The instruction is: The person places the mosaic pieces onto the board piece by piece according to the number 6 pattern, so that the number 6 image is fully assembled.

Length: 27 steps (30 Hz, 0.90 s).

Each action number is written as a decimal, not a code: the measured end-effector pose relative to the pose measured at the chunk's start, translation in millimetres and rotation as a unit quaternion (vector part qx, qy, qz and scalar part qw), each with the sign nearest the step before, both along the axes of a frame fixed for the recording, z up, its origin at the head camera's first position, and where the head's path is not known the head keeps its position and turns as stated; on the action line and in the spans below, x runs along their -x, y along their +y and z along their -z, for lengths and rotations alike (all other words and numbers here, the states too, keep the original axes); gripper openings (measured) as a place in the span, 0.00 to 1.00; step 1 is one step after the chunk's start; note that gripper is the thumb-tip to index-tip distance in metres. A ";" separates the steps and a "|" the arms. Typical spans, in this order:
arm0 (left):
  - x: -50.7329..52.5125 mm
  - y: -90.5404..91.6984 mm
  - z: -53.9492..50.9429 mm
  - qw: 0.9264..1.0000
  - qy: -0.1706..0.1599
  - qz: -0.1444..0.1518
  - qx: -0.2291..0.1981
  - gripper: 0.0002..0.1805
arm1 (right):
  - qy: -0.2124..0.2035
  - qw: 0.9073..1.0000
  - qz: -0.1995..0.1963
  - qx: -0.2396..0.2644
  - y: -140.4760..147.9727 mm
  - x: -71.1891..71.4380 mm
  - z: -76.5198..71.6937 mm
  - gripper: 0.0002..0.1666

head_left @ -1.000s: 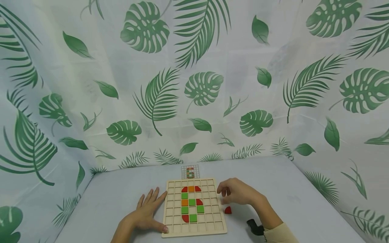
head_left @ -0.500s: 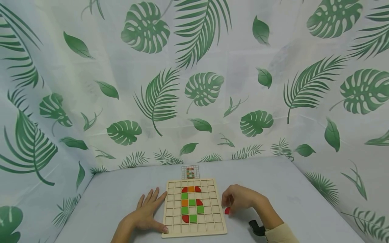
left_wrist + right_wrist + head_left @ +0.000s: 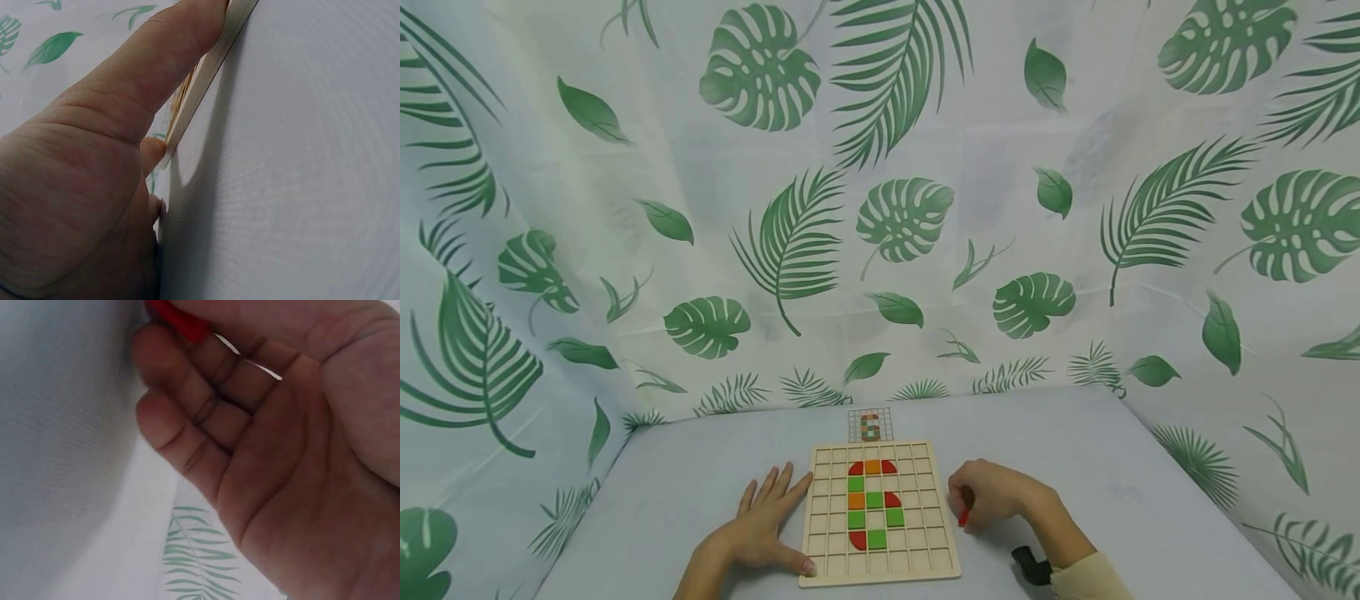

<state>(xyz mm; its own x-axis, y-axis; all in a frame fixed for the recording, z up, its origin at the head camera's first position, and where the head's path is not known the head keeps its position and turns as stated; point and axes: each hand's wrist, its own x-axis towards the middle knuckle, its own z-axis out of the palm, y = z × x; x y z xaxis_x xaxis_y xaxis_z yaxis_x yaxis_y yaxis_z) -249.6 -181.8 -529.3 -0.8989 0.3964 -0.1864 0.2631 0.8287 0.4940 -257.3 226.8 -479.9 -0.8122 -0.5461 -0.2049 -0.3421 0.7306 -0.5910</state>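
A wooden grid board (image 3: pixel 917 533) lies flat on the table, with red, orange and green tiles set in several of its squares. My left hand (image 3: pixel 758 525) rests at the board's left side, fingers spread, its thumb on the near left corner. In the left wrist view the thumb (image 3: pixel 144 69) lies against the board's edge (image 3: pixel 209 69). To the right of the board, my right hand (image 3: pixel 996 493) pinches a red quarter-circle tile (image 3: pixel 963 518) close to the tabletop. The right wrist view shows that red tile (image 3: pixel 181 322) between thumb and fingers, partly hidden.
Behind the board lies a small card (image 3: pixel 870 425) printed with a grid and a coloured figure. A black strap-like object (image 3: pixel 1032 567) is by my right wrist. Leaf-printed cloth (image 3: pixel 895 217) hangs around the table (image 3: pixel 715 450).
My right hand has come down and slightly toward me onto the loose red tile and now pinches it. The left hand and the board have stayed put.
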 end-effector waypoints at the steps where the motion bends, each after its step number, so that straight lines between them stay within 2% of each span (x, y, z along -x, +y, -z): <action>1: 0.1 0.0 -0.3 1.000 0.000 0.000 0.000 0.76 | 0.005 1.000 -0.002 0.007 0.2 1.1 0.0 0.15; 9: -2.3 -0.6 -2.6 1.000 -0.002 0.005 0.000 0.75 | 0.066 0.994 -0.010 0.087 -5.3 9.2 -3.4 0.08; 15: -2.8 -0.4 -2.3 1.000 -0.001 0.003 0.000 0.75 | 0.107 0.986 -0.018 0.126 -19.4 7.4 -2.6 0.03; 17: -2.8 -0.2 -2.1 1.000 0.000 0.003 0.000 0.75 | 0.104 0.984 -0.024 0.140 -24.8 6.4 -0.8 0.02; 22: -3.3 -0.1 -2.7 1.000 0.004 0.006 -0.004 0.75 | 0.063 0.982 -0.019 0.175 -37.1 3.0 1.8 0.02; 27: -3.7 -0.1 -2.7 1.000 0.004 0.005 -0.003 0.75 | 0.036 0.981 -0.017 0.188 -49.1 -1.5 3.5 0.03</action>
<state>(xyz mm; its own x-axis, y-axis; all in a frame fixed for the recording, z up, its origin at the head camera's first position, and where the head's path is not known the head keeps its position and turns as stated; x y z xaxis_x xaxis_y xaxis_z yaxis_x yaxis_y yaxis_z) -245.9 -181.9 -526.6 -0.8960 0.4072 -0.1772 0.2754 0.8226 0.4976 -255.8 177.7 -483.4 -0.7968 -0.5996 0.0745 -0.4142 0.4522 -0.7899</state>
